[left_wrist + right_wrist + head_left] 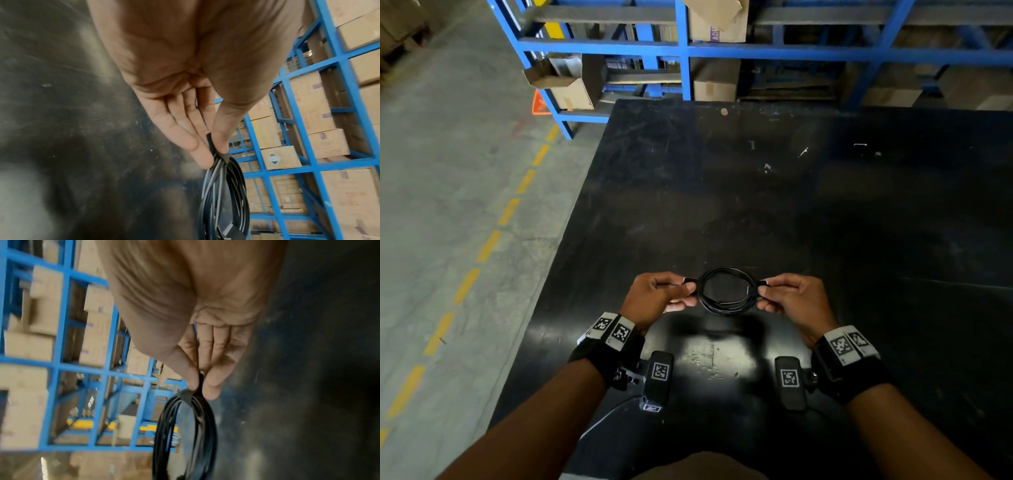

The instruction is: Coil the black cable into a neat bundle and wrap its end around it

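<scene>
I am looking down on a scuffed black table (791, 205) in a warehouse, with blue steel racking (685, 51) holding cardboard boxes (714, 85) behind it and a concrete floor (448, 171) with a dashed yellow line (489, 245) to my left. The black cable (727, 291) is wound into a round coil of several loops, held just above the near part of the table between my hands. My left hand (659, 296) pinches a flat black tab at the coil's left side between thumb and fingers; my right hand (796, 299) pinches a matching tab at its right side. Both wrist views confirm thumb and fingers (197, 142) closed on the tab, with the loops hanging beyond. Both wrists carry black bands (849, 363) with printed markers.
</scene>
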Action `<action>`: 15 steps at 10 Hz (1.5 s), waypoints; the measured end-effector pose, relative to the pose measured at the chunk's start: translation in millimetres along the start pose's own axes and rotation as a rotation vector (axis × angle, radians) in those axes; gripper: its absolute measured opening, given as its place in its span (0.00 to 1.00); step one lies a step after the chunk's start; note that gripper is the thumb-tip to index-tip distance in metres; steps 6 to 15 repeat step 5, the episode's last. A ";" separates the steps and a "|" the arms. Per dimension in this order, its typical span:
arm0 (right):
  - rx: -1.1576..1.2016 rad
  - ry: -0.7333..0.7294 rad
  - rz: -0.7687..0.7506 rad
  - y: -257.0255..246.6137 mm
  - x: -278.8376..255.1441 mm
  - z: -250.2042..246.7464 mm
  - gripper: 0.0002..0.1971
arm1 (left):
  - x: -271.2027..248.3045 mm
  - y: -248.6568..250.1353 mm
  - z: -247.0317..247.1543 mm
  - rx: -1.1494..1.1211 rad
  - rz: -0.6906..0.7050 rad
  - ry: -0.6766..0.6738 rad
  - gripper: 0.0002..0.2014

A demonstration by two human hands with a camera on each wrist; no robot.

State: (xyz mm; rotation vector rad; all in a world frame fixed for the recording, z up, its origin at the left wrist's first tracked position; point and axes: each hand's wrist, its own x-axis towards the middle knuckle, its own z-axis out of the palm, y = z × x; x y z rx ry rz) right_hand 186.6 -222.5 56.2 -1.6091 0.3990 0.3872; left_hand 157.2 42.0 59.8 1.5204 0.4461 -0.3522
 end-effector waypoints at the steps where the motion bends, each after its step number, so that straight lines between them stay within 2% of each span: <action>1: -0.097 0.019 0.046 22.7 21.5 7.1 0.08 | 23.2 -18.0 3.3 0.072 -0.095 0.024 0.02; 2: -0.250 0.056 0.065 53.3 42.0 13.7 0.13 | 49.3 -48.5 7.1 0.184 -0.174 0.082 0.01; 3: -0.375 0.095 0.079 81.7 58.3 17.2 0.15 | 73.6 -84.2 9.0 0.237 -0.262 0.118 0.08; 4: -0.404 0.119 0.135 104.9 69.1 18.5 0.13 | 91.6 -115.8 10.4 0.242 -0.309 0.107 0.15; 5: -0.407 0.112 0.154 113.3 72.9 21.3 0.09 | 98.9 -131.1 14.4 0.256 -0.288 0.106 0.08; 15: -0.407 0.112 0.154 113.3 72.9 21.3 0.09 | 98.9 -131.1 14.4 0.256 -0.288 0.106 0.08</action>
